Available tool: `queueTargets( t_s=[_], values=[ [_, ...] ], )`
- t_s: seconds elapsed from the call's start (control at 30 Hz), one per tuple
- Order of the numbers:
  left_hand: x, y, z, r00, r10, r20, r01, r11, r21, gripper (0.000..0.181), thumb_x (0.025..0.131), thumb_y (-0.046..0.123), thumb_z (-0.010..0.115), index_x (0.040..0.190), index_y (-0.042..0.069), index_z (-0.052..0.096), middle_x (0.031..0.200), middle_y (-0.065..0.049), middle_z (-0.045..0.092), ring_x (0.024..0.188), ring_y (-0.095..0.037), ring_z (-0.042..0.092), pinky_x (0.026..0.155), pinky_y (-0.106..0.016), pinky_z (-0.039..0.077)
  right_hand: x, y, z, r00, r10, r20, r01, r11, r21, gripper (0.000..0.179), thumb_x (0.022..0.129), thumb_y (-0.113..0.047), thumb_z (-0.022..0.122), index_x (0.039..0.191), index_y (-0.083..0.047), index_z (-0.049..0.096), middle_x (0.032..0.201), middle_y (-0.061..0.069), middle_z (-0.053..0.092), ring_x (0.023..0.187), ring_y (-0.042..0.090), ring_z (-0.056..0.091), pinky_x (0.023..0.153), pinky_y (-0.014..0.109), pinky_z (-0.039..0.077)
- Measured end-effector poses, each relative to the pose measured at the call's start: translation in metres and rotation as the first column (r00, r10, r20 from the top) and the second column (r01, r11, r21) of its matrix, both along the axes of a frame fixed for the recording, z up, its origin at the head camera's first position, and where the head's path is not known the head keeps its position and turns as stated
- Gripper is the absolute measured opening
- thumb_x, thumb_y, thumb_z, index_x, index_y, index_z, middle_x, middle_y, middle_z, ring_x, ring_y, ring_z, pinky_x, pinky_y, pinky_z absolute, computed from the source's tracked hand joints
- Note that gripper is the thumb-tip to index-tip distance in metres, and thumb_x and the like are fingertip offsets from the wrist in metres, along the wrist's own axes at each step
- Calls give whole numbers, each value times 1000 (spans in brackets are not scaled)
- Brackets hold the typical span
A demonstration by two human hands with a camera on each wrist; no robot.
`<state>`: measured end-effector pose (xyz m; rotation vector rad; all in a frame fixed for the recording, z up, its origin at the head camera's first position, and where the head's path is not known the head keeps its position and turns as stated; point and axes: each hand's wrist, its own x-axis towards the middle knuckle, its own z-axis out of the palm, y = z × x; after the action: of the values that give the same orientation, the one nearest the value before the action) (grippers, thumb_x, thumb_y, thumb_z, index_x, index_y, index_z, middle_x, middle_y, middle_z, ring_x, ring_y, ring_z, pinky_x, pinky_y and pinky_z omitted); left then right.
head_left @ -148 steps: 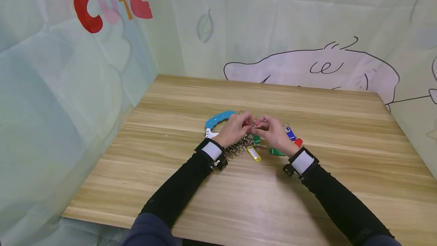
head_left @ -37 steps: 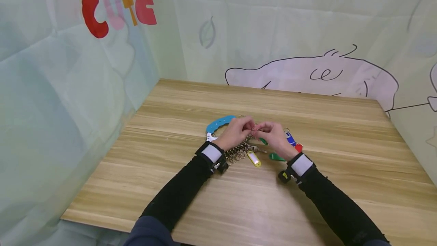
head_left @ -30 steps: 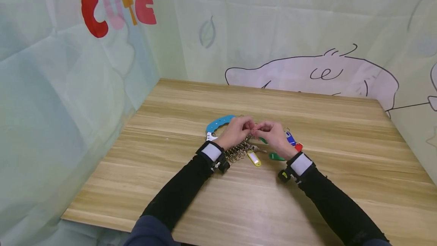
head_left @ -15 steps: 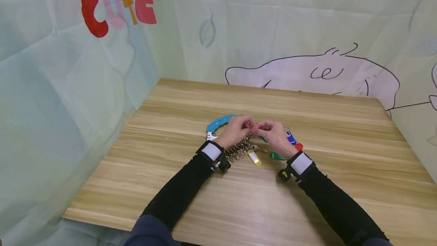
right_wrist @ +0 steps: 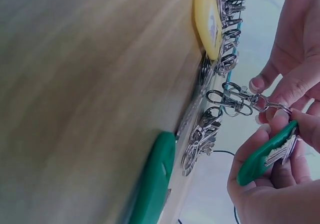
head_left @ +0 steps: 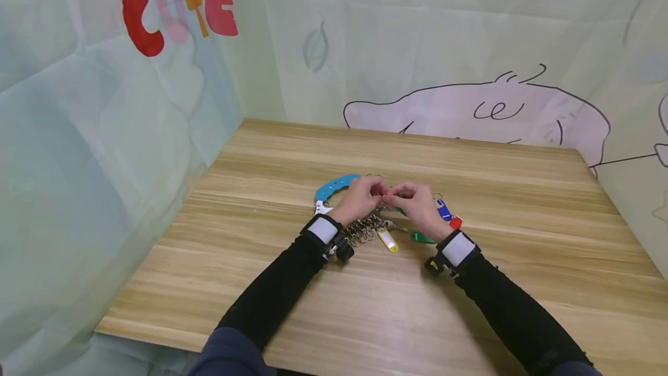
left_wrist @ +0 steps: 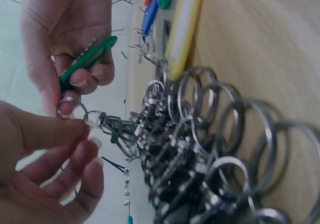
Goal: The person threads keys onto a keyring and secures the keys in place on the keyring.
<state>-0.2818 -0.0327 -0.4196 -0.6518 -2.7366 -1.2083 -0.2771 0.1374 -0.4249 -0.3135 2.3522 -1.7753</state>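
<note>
My left hand (head_left: 360, 197) pinches a metal swivel clasp (right_wrist: 240, 102) by its end, where a split ring (right_wrist: 280, 107) passes through. My right hand (head_left: 420, 208) grips that ring beside a green key tag (right_wrist: 257, 164), with a silver key (right_wrist: 284, 151) lying against the tag. The fingertips of both hands meet at the ring. Below them a dense row of metal clasps and rings (left_wrist: 195, 134) spreads toward the table. It runs under my left hand, which partly hides it in the head view.
A yellow key tag (head_left: 387, 241) and a loose-lying key (head_left: 399, 228) are by the clasps. Blue (head_left: 443, 209), red (head_left: 456, 223) and green (head_left: 421, 237) tags lie to the right. A curved blue strip (head_left: 334, 185) and a white piece (head_left: 322, 208) lie left on the wooden table (head_left: 250, 237).
About five seconds ago the green tag showed below the fingers; now it sits up in my right hand, mostly covered. Over the last second both hands barely move.
</note>
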Motion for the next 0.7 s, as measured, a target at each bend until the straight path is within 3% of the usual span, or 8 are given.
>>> queueTargets(
  t_s=[0.2,0.47,0.7],
  values=[
    [1,0,-1,1000,-9,-28,10,1000,15,12,86,-5,62,88,6,68,80,-7,69,71,-12,59,63,-17,44,1,0,0,999,-33,-29,33,999,-17,24,88,-16,70,104,2,67,88,-1,75,82,13,69,74,26,56],
    [-1,1,-2,999,46,-18,-45,998,50,10,83,-5,65,83,5,68,75,-9,68,65,-11,55,58,-16,41,-1,-1,-2,999,-14,-47,13,999,-33,26,86,-17,71,103,3,67,84,-6,73,86,23,70,74,31,57],
    [-1,-1,-3,999,4,-53,-2,999,41,12,83,-5,62,87,5,67,82,-9,69,74,-16,61,64,-18,45,1,-1,-1,999,-8,-40,7,1000,-30,26,87,-16,71,104,4,66,87,-1,74,83,18,70,76,31,57]
  ],
)
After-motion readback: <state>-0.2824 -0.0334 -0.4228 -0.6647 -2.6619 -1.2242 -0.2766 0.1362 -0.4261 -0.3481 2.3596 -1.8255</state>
